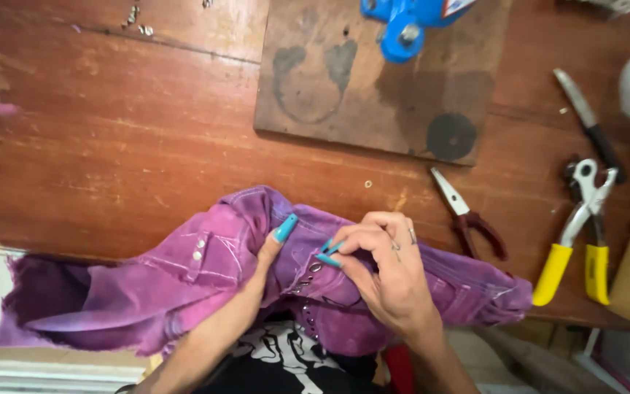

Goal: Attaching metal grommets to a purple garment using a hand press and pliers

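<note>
You are handling a purple garment [184,284] that lies over the near edge of a wooden table [111,146], partly in your lap. Your left hand [271,244] grips a fold from underneath, thumb on top, fingers closed into the cloth. Beside it, your right hand [380,266] pinches the fabric next to a row of metal eyelets [306,281], fingertips drawn together. This looks like positioning cloth at the eyelets; any next move calls for a steady, flat hold. To the right lie red pliers [472,215], then yellow-handled pliers [577,233].
</note>
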